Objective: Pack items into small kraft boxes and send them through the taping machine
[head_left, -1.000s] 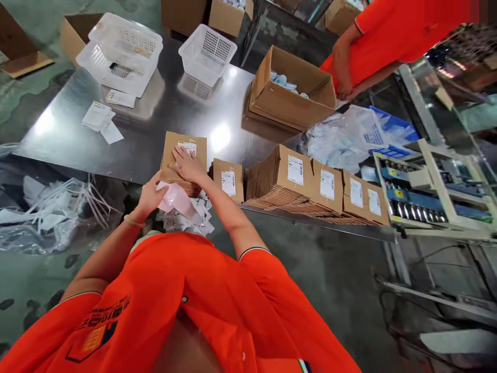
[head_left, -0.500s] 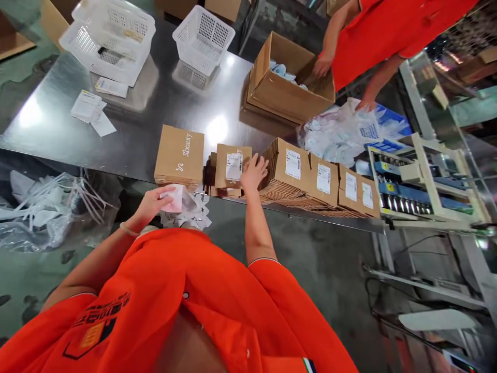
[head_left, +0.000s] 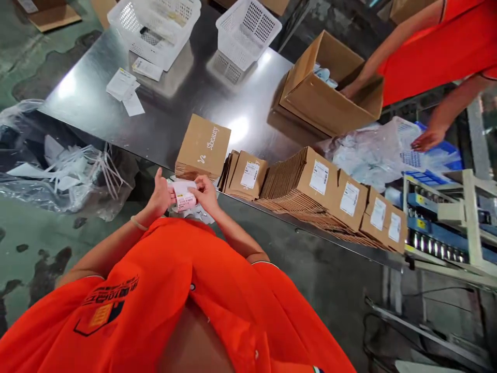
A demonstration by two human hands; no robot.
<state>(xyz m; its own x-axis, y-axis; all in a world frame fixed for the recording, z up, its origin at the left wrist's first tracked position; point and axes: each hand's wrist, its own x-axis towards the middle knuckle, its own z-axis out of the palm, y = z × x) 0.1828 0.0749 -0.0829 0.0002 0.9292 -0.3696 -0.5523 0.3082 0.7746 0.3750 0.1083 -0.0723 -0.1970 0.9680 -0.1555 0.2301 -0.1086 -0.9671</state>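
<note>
My left hand (head_left: 160, 196) holds a small stack of pinkish-white printed labels (head_left: 185, 195) from the left side, its thumb raised and its fingers behind them. At the upper right edge of the labels, my right hand (head_left: 205, 194) pinches with thumb and fingers. Just beyond both hands, a pile of flat brown cartons (head_left: 205, 145) printed with "beauty" lies at the table edge. To its right lean flat cartons, the front one bearing a white label (head_left: 250, 174). A longer row of labelled flat cartons (head_left: 303, 178) continues rightward. White paper scraps (head_left: 202, 213) show below my hands.
On the steel table (head_left: 163, 114) stand two white baskets (head_left: 155, 36) (head_left: 248, 33) and loose labels (head_left: 122, 85). A co-worker's arm reaches into a cardboard box (head_left: 330, 85). Clear plastic (head_left: 357, 155) and a roller rack (head_left: 438, 228) are at right. A bag of white strips (head_left: 70, 166) sits left.
My right hand has left the labelled carton and come left to the labels in my left hand. The leaning cartons have spread slightly. The view has shifted, and the co-worker's arm reaches deeper into the box.
</note>
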